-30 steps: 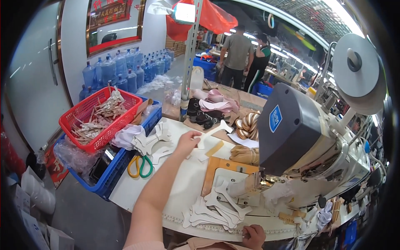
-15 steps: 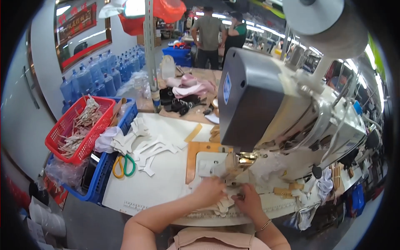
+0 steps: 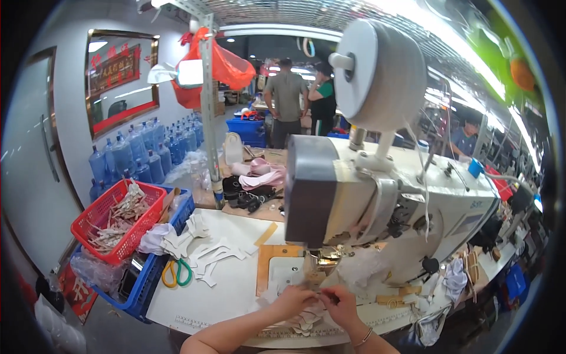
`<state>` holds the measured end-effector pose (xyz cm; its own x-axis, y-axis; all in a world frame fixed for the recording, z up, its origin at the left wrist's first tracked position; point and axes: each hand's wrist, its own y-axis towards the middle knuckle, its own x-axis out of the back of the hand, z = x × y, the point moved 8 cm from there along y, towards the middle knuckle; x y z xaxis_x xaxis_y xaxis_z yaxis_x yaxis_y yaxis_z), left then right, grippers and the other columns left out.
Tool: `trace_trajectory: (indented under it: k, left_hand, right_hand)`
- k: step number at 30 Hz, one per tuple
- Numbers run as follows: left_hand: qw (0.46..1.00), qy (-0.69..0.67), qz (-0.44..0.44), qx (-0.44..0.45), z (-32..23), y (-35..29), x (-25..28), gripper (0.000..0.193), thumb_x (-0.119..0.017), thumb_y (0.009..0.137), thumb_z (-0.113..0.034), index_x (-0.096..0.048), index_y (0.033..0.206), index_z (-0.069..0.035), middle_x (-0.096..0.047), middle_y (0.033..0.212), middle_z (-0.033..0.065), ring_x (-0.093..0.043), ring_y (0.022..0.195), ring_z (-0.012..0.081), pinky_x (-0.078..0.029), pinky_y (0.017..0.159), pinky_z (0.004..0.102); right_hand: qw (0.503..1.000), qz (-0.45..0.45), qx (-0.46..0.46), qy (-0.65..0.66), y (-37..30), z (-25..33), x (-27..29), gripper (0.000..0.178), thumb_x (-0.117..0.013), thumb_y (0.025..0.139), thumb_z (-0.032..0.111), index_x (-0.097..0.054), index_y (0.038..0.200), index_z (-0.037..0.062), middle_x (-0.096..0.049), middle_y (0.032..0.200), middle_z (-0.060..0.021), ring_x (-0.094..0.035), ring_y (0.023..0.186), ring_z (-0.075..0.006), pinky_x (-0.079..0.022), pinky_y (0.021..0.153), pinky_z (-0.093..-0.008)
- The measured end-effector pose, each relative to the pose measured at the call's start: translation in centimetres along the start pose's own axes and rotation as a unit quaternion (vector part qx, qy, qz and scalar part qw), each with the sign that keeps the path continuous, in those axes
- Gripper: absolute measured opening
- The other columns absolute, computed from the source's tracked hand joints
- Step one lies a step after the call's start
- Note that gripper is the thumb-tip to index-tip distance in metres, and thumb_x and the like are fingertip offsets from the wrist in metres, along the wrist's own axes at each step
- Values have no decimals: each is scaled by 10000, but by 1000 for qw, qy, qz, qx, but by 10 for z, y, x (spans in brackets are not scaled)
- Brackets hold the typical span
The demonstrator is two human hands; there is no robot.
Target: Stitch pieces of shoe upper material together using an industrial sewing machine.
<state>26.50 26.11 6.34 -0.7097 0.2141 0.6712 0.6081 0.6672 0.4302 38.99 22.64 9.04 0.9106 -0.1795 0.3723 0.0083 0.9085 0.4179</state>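
Note:
In front of the sewing machine (image 3: 377, 189), my left hand (image 3: 293, 301) and my right hand (image 3: 340, 305) meet with fingers pinched close together. Whatever sits between the fingertips is too small to make out. Just below them, a bunch of white cut pieces (image 3: 305, 323) lies near the table's front edge. The presser foot and needle area (image 3: 324, 255) is just beyond my hands, with an orange-brown L-shaped guide (image 3: 263, 268) to its left. White strap-like cut pieces (image 3: 215, 259) are spread on the table further left.
Scissors with yellow and green handles (image 3: 177, 273) lie by a blue crate (image 3: 147, 287). On that crate rests a red basket (image 3: 154, 215) of scraps. Pink and black pieces (image 3: 259, 180) lie behind the table (image 3: 177, 301). Tan strips (image 3: 396, 300) sit at right. People stand in the background.
The head view has tilted up, so more of the machine and its thread cone shows. My hands have drawn together, fingertips now meeting, where they were slightly apart before.

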Motion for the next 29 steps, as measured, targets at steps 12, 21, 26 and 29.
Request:
trace_trajectory:
  k: [12,21,26,29]
  left_hand:
    - [822,-469,-21,323,8,34,50,227,-577,895,-233,-630,914,-13,-609,774,14,-542,640,77,-446,565,224]
    - [850,-403,13,338,6,40,58,260,-590,891,-253,-631,930,1,-606,758,25,-558,634,83,-481,569,243]
    - [843,-421,10,335,-2,39,60,275,-625,872,-287,-629,871,-12,-605,713,30,-560,607,102,-481,562,242]
    - [965,-116,-62,226,-7,39,82,301,-666,840,-337,-626,883,-42,-623,751,45,-573,610,138,-488,564,258]
  right_hand:
    - [997,-38,39,51,18,17,34,79,-659,811,19,-661,877,62,-534,672,46,-407,573,-17,-333,519,-173]
    - [997,-36,14,61,16,1,30,79,-657,820,35,-657,897,53,-570,696,29,-436,576,-18,-358,519,-175]
    - [994,-46,97,27,35,29,32,187,-655,818,20,-639,1000,58,-583,733,9,-470,580,-45,-392,525,-194]
    - [982,-6,178,-61,48,52,28,300,-629,829,5,-604,1118,85,-609,774,-9,-525,583,-134,-437,545,-220]
